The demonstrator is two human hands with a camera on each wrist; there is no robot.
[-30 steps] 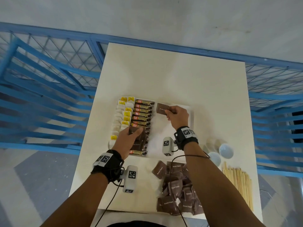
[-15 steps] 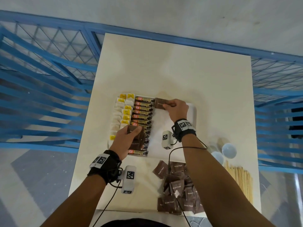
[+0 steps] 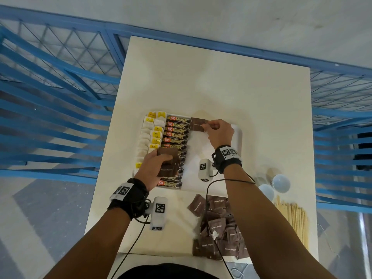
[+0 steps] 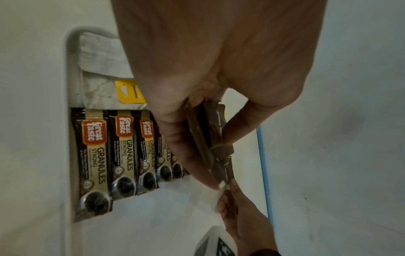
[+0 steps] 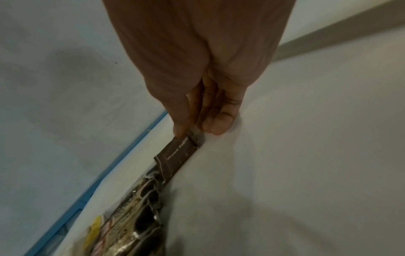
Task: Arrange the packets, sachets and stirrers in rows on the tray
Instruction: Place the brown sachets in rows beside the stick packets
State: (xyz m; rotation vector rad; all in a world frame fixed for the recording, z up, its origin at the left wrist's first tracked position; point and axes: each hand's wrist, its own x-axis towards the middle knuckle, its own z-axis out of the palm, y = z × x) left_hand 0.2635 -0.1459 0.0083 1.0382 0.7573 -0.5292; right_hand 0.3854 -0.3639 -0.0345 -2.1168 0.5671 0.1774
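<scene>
Brown sugar sachet (image 3: 198, 124) lies at the tray's (image 3: 238, 137) twelve o'clock edge, beside the coffee sticks (image 3: 176, 129), pinched by the right hand (image 3: 219, 133), likely starting a new row. Left hand (image 3: 155, 168) grips a spare stack (image 3: 168, 165) at eight o'clock, ready to feed.

Head cam: above, facing down onto the table (image 3: 201, 87) and whole tray (image 3: 238, 137). Left wrist cam: close, along the palm, over the coffee sachets (image 4: 96, 155). Right wrist cam: close, low over the tray's far edge. All three share the sachet row.
</scene>
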